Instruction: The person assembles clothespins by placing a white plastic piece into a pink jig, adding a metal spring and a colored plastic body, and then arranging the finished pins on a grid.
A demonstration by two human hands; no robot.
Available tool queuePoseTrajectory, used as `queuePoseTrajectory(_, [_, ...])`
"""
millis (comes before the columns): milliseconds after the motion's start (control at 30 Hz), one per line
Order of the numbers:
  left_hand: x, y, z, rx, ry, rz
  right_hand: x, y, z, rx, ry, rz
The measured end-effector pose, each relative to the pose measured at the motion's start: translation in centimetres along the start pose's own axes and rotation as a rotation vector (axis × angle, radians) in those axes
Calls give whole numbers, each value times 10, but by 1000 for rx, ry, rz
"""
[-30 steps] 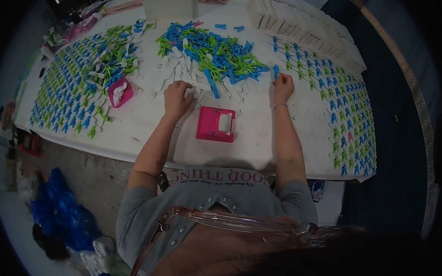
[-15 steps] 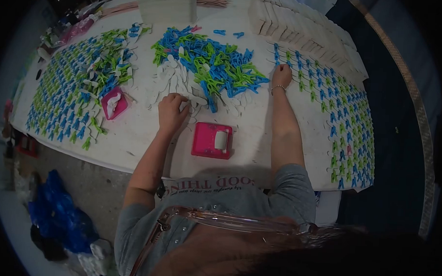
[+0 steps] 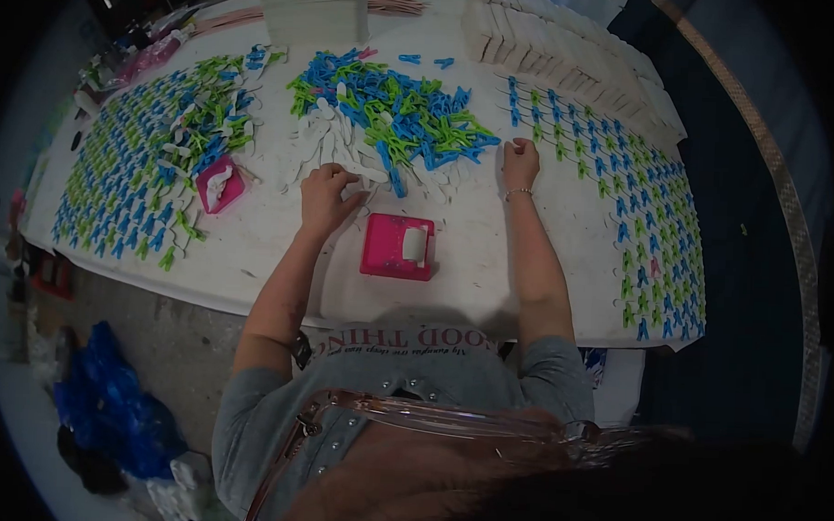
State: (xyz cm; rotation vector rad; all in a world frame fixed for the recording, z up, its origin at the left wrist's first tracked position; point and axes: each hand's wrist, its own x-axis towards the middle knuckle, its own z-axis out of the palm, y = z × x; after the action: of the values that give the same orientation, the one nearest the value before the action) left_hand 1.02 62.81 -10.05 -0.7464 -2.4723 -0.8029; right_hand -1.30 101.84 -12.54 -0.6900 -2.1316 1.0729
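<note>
Clips (image 3: 399, 113) lie heaped just beyond both hands; finished rows (image 3: 622, 185) spread beside the right hand (image 3: 520, 161), curled, contents unclear. Left hand (image 3: 326, 195) grips white pieces (image 3: 334, 147). Much remains.

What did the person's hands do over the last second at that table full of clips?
The right hand reached out to the rows of clips on the right, then drew back to the edge of the blue and green clip pile. Whether it holds anything cannot be told. The left hand stayed on the white pieces. The pink jig kept its place.
</note>
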Motion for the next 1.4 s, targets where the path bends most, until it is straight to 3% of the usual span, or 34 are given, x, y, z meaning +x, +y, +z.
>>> queuePoseTrajectory(167, [-3,-4,5,14,-12,50,-75,-30,-49,164,-263,103])
queuePoseTrajectory(267, [-9,-6,6,47,-57,53,-103,-22,-62,225,-333,36])
queuePoseTrajectory(333, [-7,-4,2,53,-92,46,-114,-15,-68,160,-326,-144])
queuePoseTrajectory(433, [5,1,-9,122,-202,93,-131,-20,-78,177,-352,-199])
queuePoseTrajectory(500, [18,0,-14,50,-402,76,-144,-31,-85,236,-378,-162])
queuePoseTrajectory(600, [30,8,-11,-64,-247,149,-159,-37,-81,304,-397,-147])
queuePoseTrajectory(833, [51,13,2,31,-369,185,-174,-55,-85,270,-416,-289])
queuePoseTrajectory(933, [57,20,-18,-88,-224,34,-173,-74,-92,193,-462,-316])
queuePoseTrajectory(1000, [52,32,-30,-781,-303,-205,-176,-94,-90,245,-505,-333])
queuePoseTrajectory(1033, [46,44,-36,-785,-310,-207,-178,-103,-87,299,-549,-354])
queuePoseTrajectory(1100, [32,68,-43,-1117,-279,-147,-188,-121,-77,468,-627,-262])
queuePoseTrajectory(1133, [25,74,-41,-1122,-281,-150,-190,-125,-74,643,-701,-173])
queuePoseTrajectory(1267, [5,84,-31,-1133,-275,-113,-193,-121,-72,673,-802,-97])
queuePoseTrajectory(1367, [-5,84,-29,-1053,-240,-101,-194,-111,-73,593,-810,-104])
queuePoseTrajectory(1400, [-7,84,-29,-989,-212,-75,-197,-111,-74,484,-767,-218])
